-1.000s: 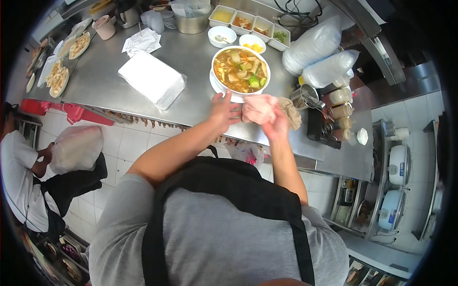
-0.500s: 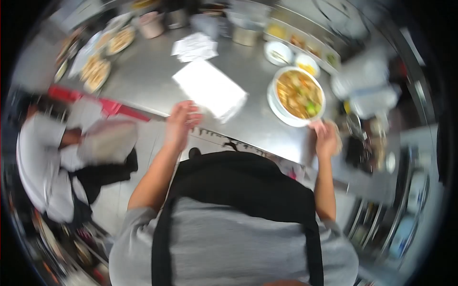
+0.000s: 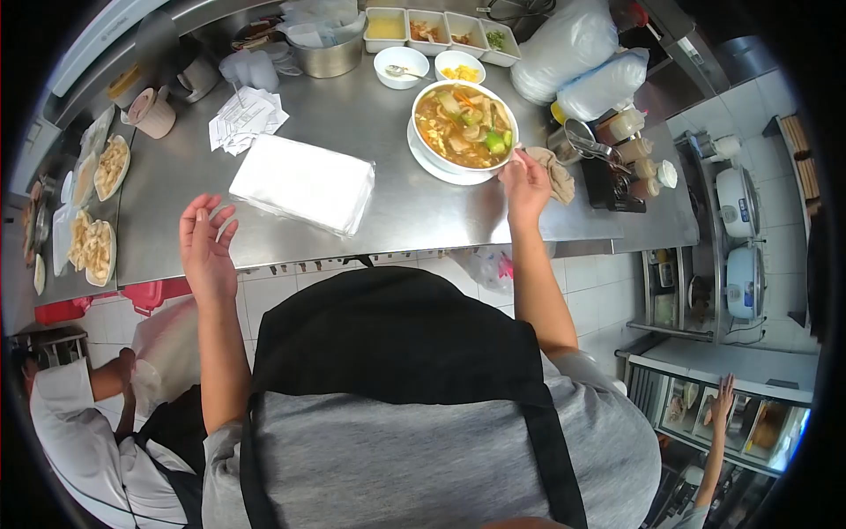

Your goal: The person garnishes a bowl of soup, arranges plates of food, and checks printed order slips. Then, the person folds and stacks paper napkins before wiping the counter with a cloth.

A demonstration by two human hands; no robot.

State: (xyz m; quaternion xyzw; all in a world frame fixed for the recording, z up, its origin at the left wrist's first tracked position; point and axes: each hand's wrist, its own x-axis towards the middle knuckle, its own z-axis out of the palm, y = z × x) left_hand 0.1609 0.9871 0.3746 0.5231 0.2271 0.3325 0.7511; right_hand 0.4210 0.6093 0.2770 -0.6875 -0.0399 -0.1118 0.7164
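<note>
A large white bowl of soup with vegetables [image 3: 465,126] stands on a white plate [image 3: 452,176] on the steel counter. My right hand [image 3: 528,183] is closed at the bowl's lower right rim, with a bit of pink cloth [image 3: 520,155] showing between its fingers. A tan cloth [image 3: 555,174] lies just right of that hand. My left hand [image 3: 208,242] is raised at the counter's front edge, fingers apart and holding nothing. To its right lies a plastic-wrapped white stack [image 3: 304,182].
Two small bowls [image 3: 401,67] and condiment tubs [image 3: 426,32] stand behind the soup. Sauce bottles [image 3: 619,126] and plastic-wrapped stacks [image 3: 564,57] are at right, plates of food [image 3: 91,249] at left. One person [image 3: 115,432] is at lower left; another person's hand [image 3: 723,401] reaches in at lower right.
My left hand has moved left, away from the bowl. The pink cloth, earlier spread between my hands, is now bunched in my right hand at the bowl's rim. The view has shifted.
</note>
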